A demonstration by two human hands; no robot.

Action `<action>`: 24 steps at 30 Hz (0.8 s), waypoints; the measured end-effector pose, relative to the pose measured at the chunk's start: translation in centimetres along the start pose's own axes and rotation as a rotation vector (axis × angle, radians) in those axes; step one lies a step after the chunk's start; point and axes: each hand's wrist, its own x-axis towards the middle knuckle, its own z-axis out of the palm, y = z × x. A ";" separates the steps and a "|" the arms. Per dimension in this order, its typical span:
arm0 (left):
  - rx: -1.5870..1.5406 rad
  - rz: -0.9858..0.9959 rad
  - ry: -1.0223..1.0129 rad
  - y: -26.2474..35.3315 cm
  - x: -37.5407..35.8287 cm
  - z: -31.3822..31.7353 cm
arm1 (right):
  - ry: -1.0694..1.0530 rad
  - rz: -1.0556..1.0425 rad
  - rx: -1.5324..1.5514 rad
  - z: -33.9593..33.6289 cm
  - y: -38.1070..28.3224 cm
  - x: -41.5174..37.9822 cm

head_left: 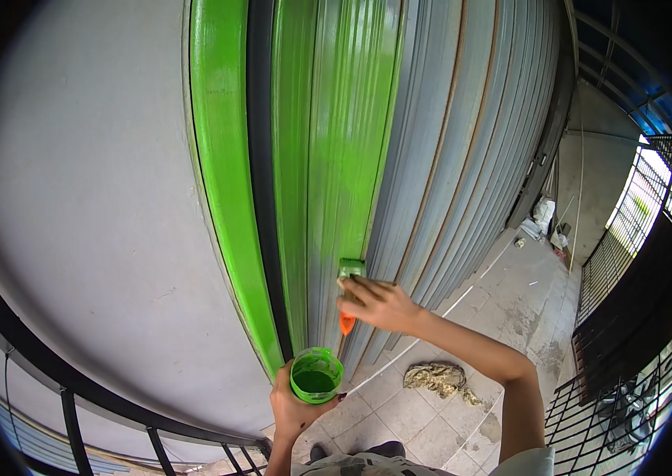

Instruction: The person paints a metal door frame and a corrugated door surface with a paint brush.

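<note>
My right hand [380,304] is closed around a paintbrush [347,324] with an orange handle. Its bristle end, coated in green, touches a panel of the folding metal door [352,159]. In my left hand [292,408] is a round paint can [316,375], tilted toward me, with green paint inside and smears around its rim. The left part of the door is glossy green down to about the brush, while the panels farther right [447,159] are bare grey with rusty brown lines. Below the brush, the same panel still shows grey.
A crumpled cloth or sheet [435,378] lies on the tiled floor [423,420] below my right arm. Black metal railing [74,424] curves along the lower left. A plain wall [106,198] stands left of the door; bags [543,213] and a dark mesh fence [625,278] are at right.
</note>
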 end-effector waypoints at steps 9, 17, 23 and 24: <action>-0.047 0.012 -0.026 -0.2 0.2 0.3 | 0.369 -0.017 -0.268 -5.2 6.9 10.4; -0.050 0.035 -0.079 -0.6 0.1 -0.2 | 0.070 -0.056 -0.025 2.5 -1.9 0.7; 0.007 0.001 -0.101 0.5 0.3 -0.6 | 0.052 -0.012 0.087 1.2 1.5 4.0; -0.009 0.009 -0.103 0.5 0.2 -0.6 | 0.109 0.003 0.077 0.0 3.5 6.2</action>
